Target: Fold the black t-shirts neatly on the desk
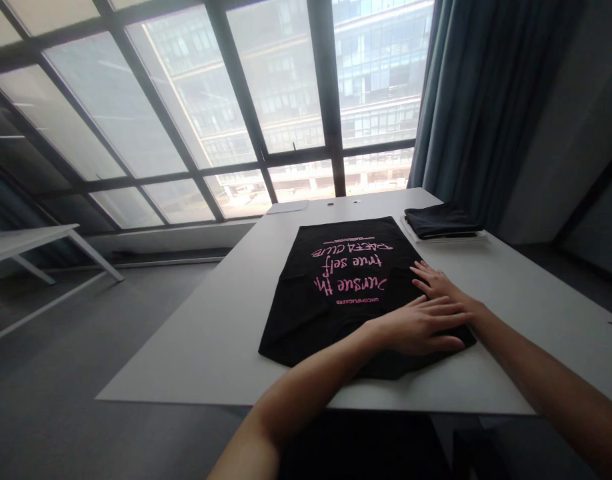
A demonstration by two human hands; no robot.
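Note:
A black T-shirt (306, 300) with pink lettering lies flat on the white table (196, 333), its print upside down from where I look. My left hand (423, 325) rests palm down on the shirt's near right part, fingers stretched out to the right. Just beyond it, my right hand (439, 283) lies at the shirt's right edge, with its fingers extended onto the cloth. The left fingertips reach close to the right wrist; whether they touch it I cannot tell. Neither hand grips the fabric.
Folded dark clothing (441, 220) sits on a white stack at the table's far right. A pale sheet (288, 207) lies at the far left edge. Windows and a blue curtain (466, 100) stand behind the table. Another white table (31, 241) is at the left.

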